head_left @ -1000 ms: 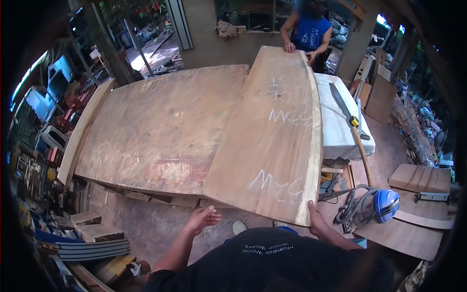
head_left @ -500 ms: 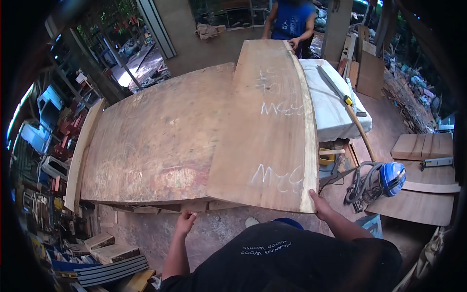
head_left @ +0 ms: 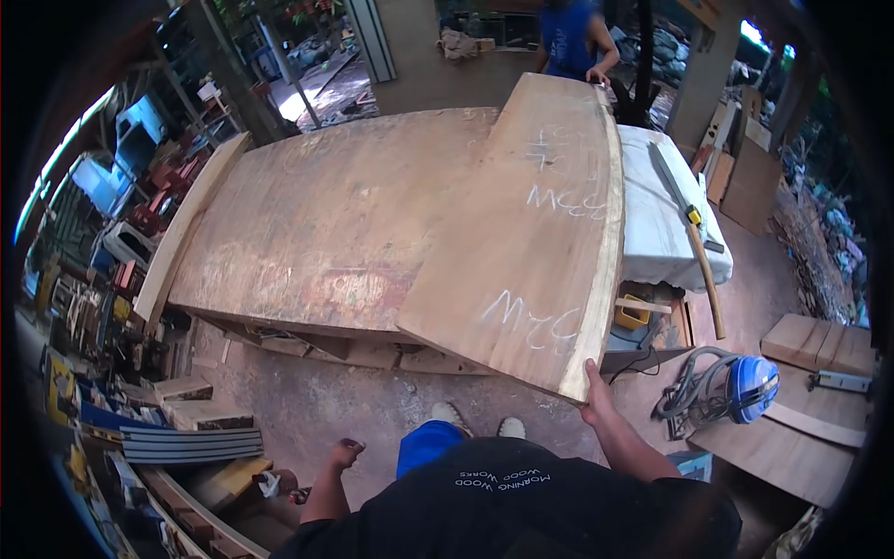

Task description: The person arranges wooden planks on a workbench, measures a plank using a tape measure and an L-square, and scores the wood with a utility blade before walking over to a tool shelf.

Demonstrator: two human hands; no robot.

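A wide wooden board (head_left: pixel 507 252) with chalk writing and a pale curved edge lies across the worn wooden workbench (head_left: pixel 307 233), its near corner jutting out past the bench's front. My right hand (head_left: pixel 601 396) grips that near corner at the pale edge. My left hand (head_left: pixel 345 454) hangs below the bench front, apart from bench and board, its fingers curled in with nothing visible in them. At the board's far end, a co-worker's hand (head_left: pixel 597 74) rests on the edge.
A white-covered surface (head_left: pixel 656 256) on the right holds a level (head_left: pixel 672 177) and a long-handled hammer (head_left: pixel 705 275). A blue shop vacuum (head_left: pixel 750 389) with its hose stands on the floor. Wood planks (head_left: pixel 209 415) lie low on the left. A narrow plank (head_left: pixel 191 228) runs along the bench's left end.
My left hand has come off the bench's front edge and dropped toward my body. The board's near end has swung left, turning on the bench, with my right hand still on its corner.
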